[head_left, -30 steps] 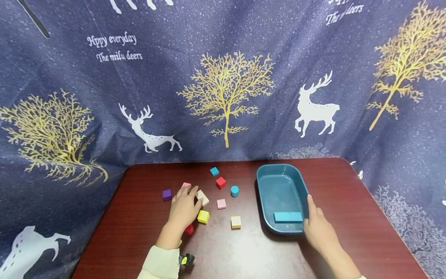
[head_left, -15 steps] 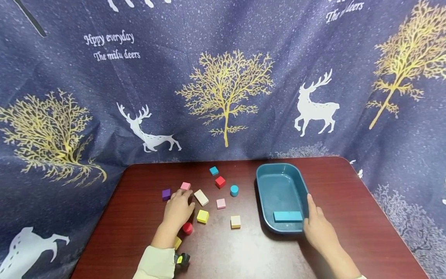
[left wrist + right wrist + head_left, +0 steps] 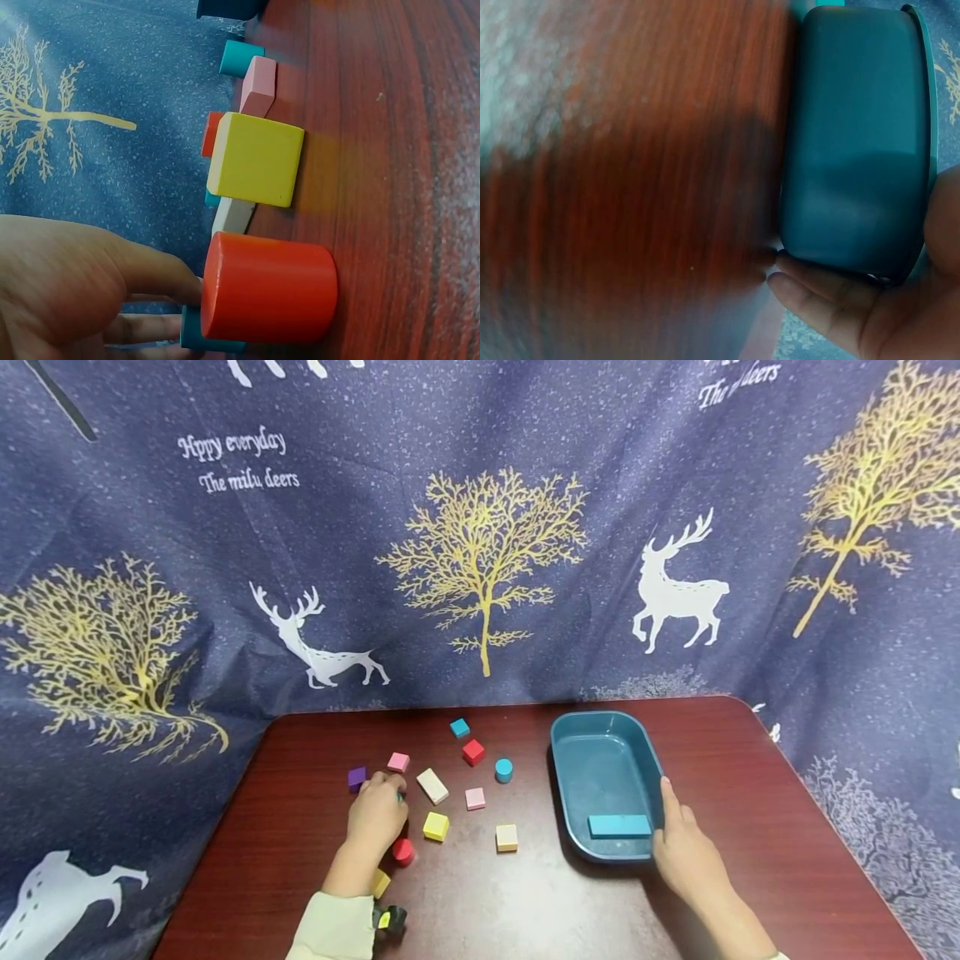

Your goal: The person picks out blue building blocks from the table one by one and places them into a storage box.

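A small teal block (image 3: 212, 337) is pinched in my left hand (image 3: 377, 814), mostly hidden by the fingers in the head view. A red cylinder (image 3: 403, 852) stands beside that wrist, with a yellow block (image 3: 381, 883) partly behind the forearm. Around the hand lie a purple block (image 3: 357, 778), a pink block (image 3: 398, 762), a cream oblong block (image 3: 432, 786) and a yellow cube (image 3: 437, 827). My right hand (image 3: 692, 856) holds the right side of a dark teal tray (image 3: 600, 768), thumb at the rim and fingers along the outer wall. Inside rests a long teal block (image 3: 619, 826).
Farther back are a blue block (image 3: 460, 727), a red cube (image 3: 473, 752) and a blue cylinder (image 3: 503, 770). A light pink block (image 3: 475, 799) and a pale yellow block (image 3: 506, 838) lie between the left hand and the tray. A patterned cloth (image 3: 480, 568) hangs behind the table.
My left hand has drawn back to the left and toward me, away from the cream block, and now pinches a teal block. The right hand stays on the tray.
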A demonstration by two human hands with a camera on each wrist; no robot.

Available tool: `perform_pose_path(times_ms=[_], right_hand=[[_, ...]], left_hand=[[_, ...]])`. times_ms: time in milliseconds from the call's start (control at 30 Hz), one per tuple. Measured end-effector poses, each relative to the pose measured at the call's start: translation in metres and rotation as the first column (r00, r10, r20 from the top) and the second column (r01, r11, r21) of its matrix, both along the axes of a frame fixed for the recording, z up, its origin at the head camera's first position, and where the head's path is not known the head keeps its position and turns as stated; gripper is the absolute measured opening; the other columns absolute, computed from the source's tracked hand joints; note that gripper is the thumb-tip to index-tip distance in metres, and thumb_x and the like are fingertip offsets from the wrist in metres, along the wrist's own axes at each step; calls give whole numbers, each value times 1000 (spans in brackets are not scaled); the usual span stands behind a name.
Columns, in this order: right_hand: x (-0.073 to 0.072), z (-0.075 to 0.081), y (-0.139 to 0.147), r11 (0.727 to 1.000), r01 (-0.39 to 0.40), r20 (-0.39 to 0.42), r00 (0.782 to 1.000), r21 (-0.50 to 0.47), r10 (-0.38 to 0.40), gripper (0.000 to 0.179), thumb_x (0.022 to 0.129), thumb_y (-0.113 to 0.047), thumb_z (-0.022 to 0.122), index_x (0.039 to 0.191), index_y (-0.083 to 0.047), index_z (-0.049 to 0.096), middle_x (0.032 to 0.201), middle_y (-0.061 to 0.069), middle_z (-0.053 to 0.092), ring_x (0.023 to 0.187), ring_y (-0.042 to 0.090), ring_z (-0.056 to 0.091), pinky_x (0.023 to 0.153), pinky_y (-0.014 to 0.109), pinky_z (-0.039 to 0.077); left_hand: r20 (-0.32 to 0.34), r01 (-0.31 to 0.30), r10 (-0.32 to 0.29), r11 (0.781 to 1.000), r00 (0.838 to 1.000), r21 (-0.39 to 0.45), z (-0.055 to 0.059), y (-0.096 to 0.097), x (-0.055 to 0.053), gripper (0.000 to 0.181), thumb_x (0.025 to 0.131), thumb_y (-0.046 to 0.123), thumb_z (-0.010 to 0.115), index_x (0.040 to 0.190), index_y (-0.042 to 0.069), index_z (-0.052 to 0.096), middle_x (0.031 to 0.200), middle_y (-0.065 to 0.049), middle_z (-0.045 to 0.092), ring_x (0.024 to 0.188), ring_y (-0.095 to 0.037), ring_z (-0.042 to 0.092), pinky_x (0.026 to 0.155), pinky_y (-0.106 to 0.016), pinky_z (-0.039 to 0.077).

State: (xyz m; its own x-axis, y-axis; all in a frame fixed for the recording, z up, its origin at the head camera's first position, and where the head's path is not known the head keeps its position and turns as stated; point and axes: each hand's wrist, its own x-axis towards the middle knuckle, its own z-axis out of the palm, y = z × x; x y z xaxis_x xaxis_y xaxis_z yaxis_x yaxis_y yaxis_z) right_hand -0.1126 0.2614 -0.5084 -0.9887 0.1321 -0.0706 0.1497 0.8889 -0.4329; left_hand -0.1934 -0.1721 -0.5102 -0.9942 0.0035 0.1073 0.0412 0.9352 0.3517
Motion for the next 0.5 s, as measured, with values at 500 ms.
perform_pose_path(times_ms=[500], right_hand=[[-1,-2,1,1000,-2,7,1000,-3,2,72,96,-9,42,160,2,10,139,42,43,110,58,59,89,66,50]], left_hand=[[-18,9,-9,1000,1000,15,-2,-1,0,18,74,3,73,91,3,68,90,-17,63,87,-39,65,73,-53,55]])
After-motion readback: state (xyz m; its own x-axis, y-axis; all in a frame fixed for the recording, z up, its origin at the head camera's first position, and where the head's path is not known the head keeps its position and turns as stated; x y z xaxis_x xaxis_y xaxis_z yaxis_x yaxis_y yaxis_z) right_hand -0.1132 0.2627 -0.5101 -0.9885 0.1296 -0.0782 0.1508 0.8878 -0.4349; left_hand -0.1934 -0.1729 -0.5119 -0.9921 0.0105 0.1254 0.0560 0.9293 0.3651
